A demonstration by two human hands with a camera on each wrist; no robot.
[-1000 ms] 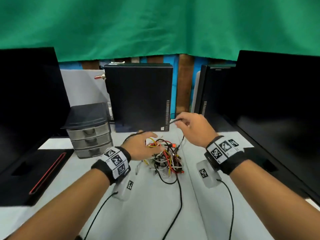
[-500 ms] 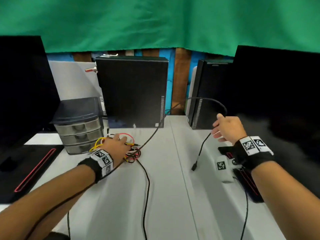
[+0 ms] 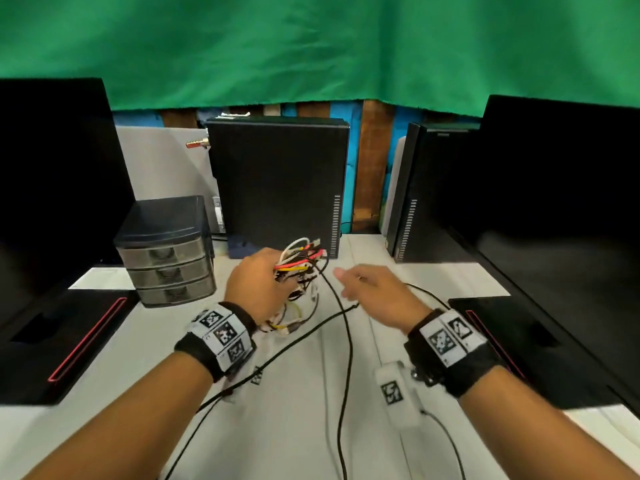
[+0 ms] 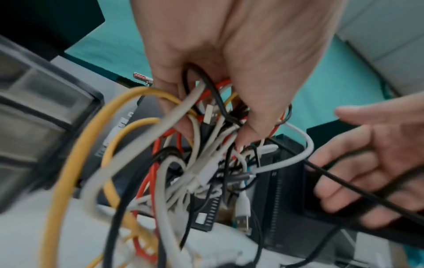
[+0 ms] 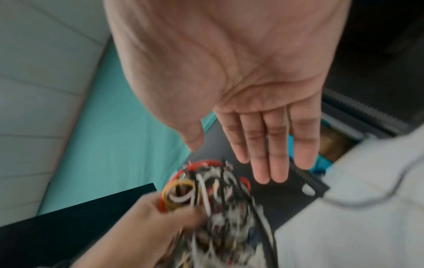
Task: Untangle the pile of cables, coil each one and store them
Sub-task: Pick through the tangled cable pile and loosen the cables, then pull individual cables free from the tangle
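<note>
At the centre of the head view the left hand (image 3: 258,285) grips the tangle (image 3: 300,268) of red, yellow, white and black cables, fingers curled round its upper loops — the rest hangs below the fist toward the table (image 3: 294,410). The right hand (image 3: 372,289) is just right of the tangle, flat with fingers straight and together, holding nothing. One black cable (image 3: 346,341) runs out of the tangle down the frame, passing beside the right hand — the left wrist view shows it crossing those fingers (image 4: 358,174); touch unclear.
</note>
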